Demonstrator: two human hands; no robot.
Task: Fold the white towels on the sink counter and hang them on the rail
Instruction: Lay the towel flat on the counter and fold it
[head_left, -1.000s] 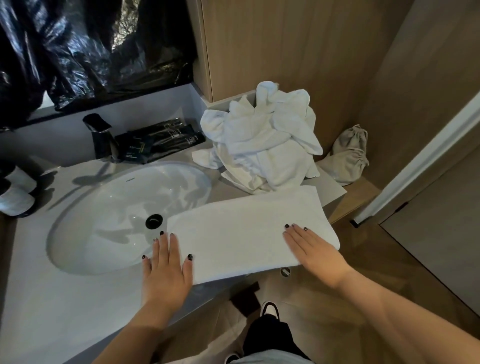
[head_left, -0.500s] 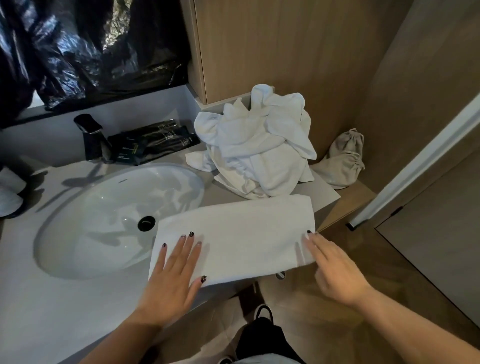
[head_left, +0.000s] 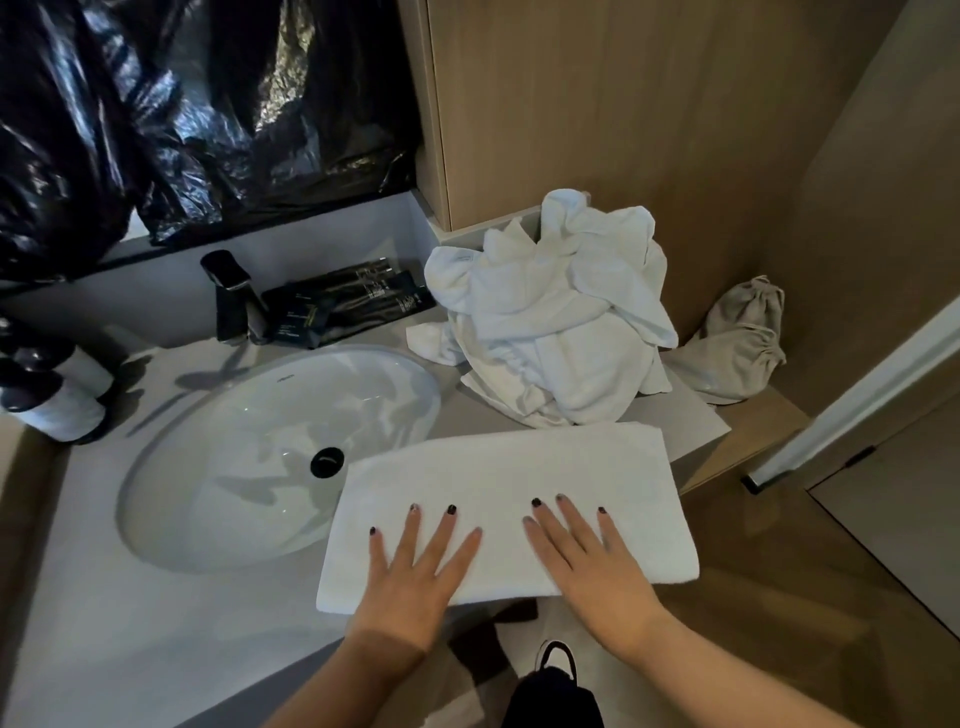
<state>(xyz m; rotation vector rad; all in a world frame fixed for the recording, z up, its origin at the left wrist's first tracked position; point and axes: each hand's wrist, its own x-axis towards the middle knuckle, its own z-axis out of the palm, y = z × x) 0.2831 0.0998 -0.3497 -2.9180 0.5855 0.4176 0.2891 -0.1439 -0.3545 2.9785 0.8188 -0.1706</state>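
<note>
Your left hand (head_left: 415, 577) and right hand (head_left: 592, 566) press flat on one folded towel (head_left: 498, 478); the heap (head_left: 561, 322) upper right awaits, nothing hung.

Two bare hands, the left hand (head_left: 410, 577) and the right hand (head_left: 592, 566), lie flat on one folded white towel (head_left: 498, 478). One heap of crumpled white towels (head_left: 556, 317); their number cannot be told. One oval white basin (head_left: 218, 441), one black tap (head_left: 231, 291), one beige drawstring cloth bag (head_left: 737, 343), two white rolls with dark ends (head_left: 67, 400) and several black sachets (head_left: 353, 306).
</note>
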